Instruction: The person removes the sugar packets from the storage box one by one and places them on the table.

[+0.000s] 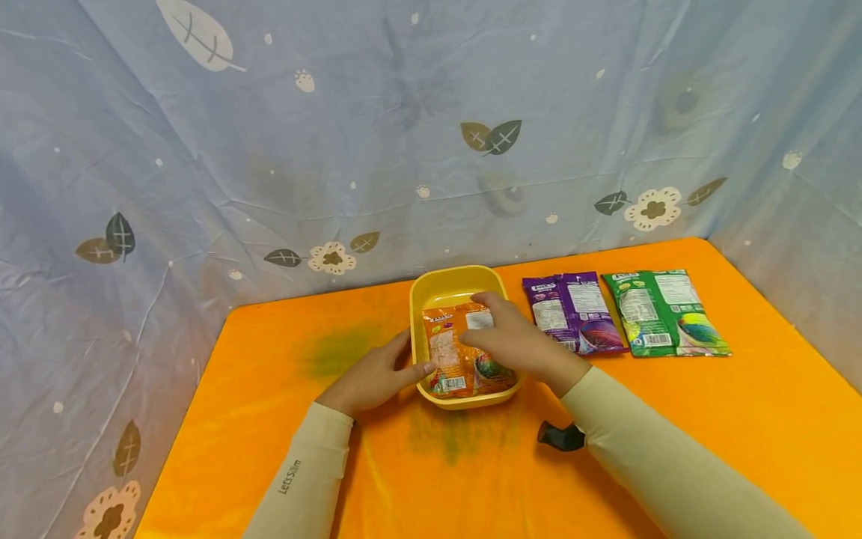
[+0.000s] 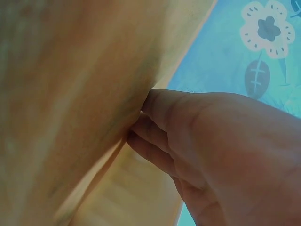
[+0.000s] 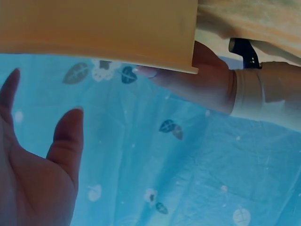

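A yellow plastic tub (image 1: 458, 279) stands at the table's back middle, with orange snack packets (image 1: 447, 352) lying inside, partly covered by my right hand. My left hand (image 1: 377, 378) grips the tub's left side, its thumb over the rim and its fingers along the outer wall. In the left wrist view, those fingertips (image 2: 153, 101) meet the outside of the tub. My right hand (image 1: 515, 340) hovers over the orange packets, fingers and thumb spread apart. The right wrist view shows that hand (image 3: 42, 174) with nothing between thumb and fingers.
Right of the tub lie overlapping purple packets (image 1: 582, 299), then overlapping green packets (image 1: 656, 314). A black piece (image 1: 562, 436) shows beside my right sleeve. An orange cloth (image 1: 269, 419) covers the table, and a patterned blue curtain (image 1: 377, 150) hangs behind it.
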A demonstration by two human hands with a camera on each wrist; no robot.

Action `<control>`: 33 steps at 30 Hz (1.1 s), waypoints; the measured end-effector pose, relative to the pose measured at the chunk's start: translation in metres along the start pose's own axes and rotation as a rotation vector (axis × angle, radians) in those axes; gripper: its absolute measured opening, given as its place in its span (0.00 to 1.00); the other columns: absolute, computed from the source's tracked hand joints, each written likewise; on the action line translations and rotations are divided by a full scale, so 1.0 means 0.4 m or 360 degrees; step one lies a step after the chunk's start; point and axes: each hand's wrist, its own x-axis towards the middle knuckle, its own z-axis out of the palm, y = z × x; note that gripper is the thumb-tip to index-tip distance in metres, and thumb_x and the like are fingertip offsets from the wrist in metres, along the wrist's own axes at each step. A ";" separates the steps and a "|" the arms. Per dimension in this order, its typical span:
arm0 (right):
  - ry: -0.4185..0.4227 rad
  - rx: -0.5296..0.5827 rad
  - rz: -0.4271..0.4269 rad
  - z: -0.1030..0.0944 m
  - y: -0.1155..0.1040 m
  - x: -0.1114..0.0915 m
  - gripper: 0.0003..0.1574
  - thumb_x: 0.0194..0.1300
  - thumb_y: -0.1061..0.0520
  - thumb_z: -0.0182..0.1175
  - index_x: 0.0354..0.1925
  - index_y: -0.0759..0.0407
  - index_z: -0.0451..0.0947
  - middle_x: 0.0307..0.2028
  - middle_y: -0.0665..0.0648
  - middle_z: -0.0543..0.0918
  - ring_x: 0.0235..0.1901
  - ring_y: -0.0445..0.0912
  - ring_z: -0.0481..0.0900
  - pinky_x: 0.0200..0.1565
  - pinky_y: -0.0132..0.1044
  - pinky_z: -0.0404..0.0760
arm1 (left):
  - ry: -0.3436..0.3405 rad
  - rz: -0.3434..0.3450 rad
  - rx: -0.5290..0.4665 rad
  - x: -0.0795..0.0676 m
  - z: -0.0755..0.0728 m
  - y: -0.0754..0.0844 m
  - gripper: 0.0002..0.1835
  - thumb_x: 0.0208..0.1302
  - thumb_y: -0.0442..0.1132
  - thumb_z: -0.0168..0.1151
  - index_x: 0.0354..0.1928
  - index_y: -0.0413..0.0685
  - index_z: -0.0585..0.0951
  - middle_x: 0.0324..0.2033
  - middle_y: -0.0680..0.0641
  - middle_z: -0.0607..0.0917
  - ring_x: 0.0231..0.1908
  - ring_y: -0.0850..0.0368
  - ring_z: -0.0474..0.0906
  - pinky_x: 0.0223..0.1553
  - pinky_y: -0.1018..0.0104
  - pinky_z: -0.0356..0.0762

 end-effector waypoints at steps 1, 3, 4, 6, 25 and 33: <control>0.0006 -0.0014 0.0007 0.004 0.000 0.002 0.52 0.60 0.40 0.63 0.72 0.53 0.51 0.70 0.61 0.54 0.66 0.59 0.56 0.59 0.62 0.62 | -0.0002 0.0009 -0.0002 0.000 0.000 0.000 0.42 0.59 0.70 0.55 0.73 0.71 0.56 0.63 0.58 0.70 0.60 0.58 0.67 0.61 0.50 0.62; 0.0015 -0.0020 0.0022 0.011 0.003 0.006 0.51 0.60 0.41 0.63 0.72 0.55 0.51 0.70 0.62 0.55 0.67 0.59 0.55 0.59 0.62 0.61 | -0.0003 0.0010 -0.0014 0.000 0.001 0.000 0.42 0.59 0.69 0.56 0.73 0.71 0.56 0.63 0.58 0.70 0.60 0.58 0.67 0.61 0.51 0.62; 0.0021 -0.0022 0.0032 0.014 0.005 0.009 0.51 0.60 0.41 0.63 0.72 0.55 0.51 0.70 0.62 0.55 0.66 0.59 0.55 0.59 0.62 0.61 | -0.0006 0.0013 -0.0021 0.000 0.001 0.000 0.42 0.59 0.69 0.56 0.74 0.70 0.56 0.63 0.57 0.70 0.60 0.58 0.67 0.61 0.50 0.61; 0.0029 -0.0034 0.0052 0.021 0.009 0.014 0.51 0.60 0.41 0.63 0.72 0.56 0.52 0.69 0.62 0.56 0.66 0.59 0.56 0.59 0.61 0.61 | -0.0009 0.0018 -0.0034 0.000 0.001 0.001 0.42 0.59 0.69 0.56 0.74 0.69 0.56 0.64 0.56 0.70 0.60 0.57 0.67 0.61 0.50 0.61; 0.0027 0.0436 0.0282 0.043 0.025 0.032 0.48 0.60 0.43 0.66 0.71 0.50 0.55 0.67 0.60 0.59 0.62 0.58 0.63 0.60 0.59 0.63 | -0.0018 -0.0018 0.0018 0.000 0.001 -0.003 0.44 0.58 0.71 0.55 0.74 0.68 0.56 0.64 0.57 0.70 0.60 0.59 0.66 0.62 0.52 0.61; -0.0001 0.0811 0.0315 0.025 0.030 0.029 0.46 0.62 0.50 0.64 0.71 0.52 0.54 0.65 0.61 0.61 0.62 0.62 0.61 0.63 0.56 0.59 | -0.0012 -0.0007 0.0027 0.002 0.003 -0.006 0.44 0.58 0.71 0.54 0.74 0.70 0.55 0.63 0.58 0.70 0.60 0.59 0.66 0.61 0.52 0.61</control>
